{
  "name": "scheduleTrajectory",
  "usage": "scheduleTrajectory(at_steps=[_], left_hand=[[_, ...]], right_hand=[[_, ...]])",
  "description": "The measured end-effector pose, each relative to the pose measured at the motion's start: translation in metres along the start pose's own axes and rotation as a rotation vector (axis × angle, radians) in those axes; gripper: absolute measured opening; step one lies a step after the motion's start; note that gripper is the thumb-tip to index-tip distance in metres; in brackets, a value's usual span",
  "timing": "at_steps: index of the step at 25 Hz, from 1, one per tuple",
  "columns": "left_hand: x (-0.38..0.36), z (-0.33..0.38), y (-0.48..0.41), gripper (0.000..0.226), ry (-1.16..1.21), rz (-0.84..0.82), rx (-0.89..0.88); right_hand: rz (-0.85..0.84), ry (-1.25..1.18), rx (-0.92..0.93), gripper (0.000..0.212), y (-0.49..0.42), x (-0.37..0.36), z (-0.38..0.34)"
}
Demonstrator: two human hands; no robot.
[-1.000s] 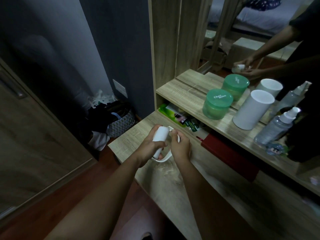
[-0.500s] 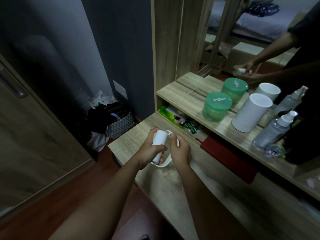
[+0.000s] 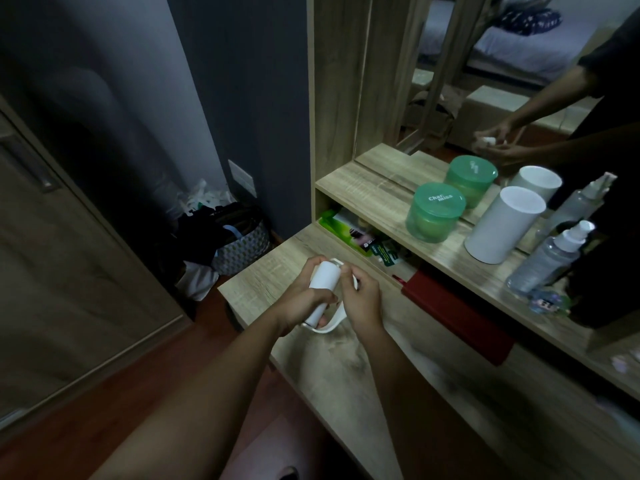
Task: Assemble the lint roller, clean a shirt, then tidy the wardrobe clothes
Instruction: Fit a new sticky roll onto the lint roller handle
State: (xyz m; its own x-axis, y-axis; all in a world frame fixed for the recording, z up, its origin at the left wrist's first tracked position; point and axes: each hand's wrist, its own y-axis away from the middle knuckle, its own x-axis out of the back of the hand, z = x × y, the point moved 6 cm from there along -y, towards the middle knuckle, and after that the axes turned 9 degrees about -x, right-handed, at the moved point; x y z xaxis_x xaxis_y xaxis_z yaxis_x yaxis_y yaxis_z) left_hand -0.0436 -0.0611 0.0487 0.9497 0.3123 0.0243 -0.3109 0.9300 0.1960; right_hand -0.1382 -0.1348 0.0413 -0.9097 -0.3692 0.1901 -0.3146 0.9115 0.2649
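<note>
A white lint roller roll [image 3: 323,278] is upright and slightly tilted above the wooden dresser top [image 3: 346,362]. My left hand [image 3: 301,297] grips the roll from the left, fingers curled round it. My right hand [image 3: 362,301] pinches the white curved handle frame [image 3: 332,323] near the roll's top end; the frame loops under the roll's lower end. No shirt is in view.
On the shelf [image 3: 377,192] stand two green-lidded jars [image 3: 434,213], a white cylinder [image 3: 502,225] and a spray bottle [image 3: 550,259] before a mirror. A red case [image 3: 457,317] and green packets [image 3: 346,230] lie below. A basket with clothes [image 3: 239,244] sits on the floor beside a wardrobe door [image 3: 69,271].
Both hands stay on the lint roller in nearly the same place; my view has shifted slightly. No clear change in grip.
</note>
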Motion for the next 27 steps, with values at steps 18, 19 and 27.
scheduleTrajectory(at_steps=[18,19,27], left_hand=[[0.013,0.009,0.004,0.060,-0.126,-0.027,-0.018],[0.015,0.008,0.005,0.060,-0.137,-0.029,-0.018],[0.022,0.006,0.007,0.064,-0.212,-0.076,0.007]], right_hand=[[-0.129,-0.259,-0.212,0.021,0.000,-0.007,0.001],[-0.146,-0.290,-0.242,0.019,0.000,-0.008,0.003],[-0.339,-0.268,-0.326,0.027,0.010,-0.008,0.006]])
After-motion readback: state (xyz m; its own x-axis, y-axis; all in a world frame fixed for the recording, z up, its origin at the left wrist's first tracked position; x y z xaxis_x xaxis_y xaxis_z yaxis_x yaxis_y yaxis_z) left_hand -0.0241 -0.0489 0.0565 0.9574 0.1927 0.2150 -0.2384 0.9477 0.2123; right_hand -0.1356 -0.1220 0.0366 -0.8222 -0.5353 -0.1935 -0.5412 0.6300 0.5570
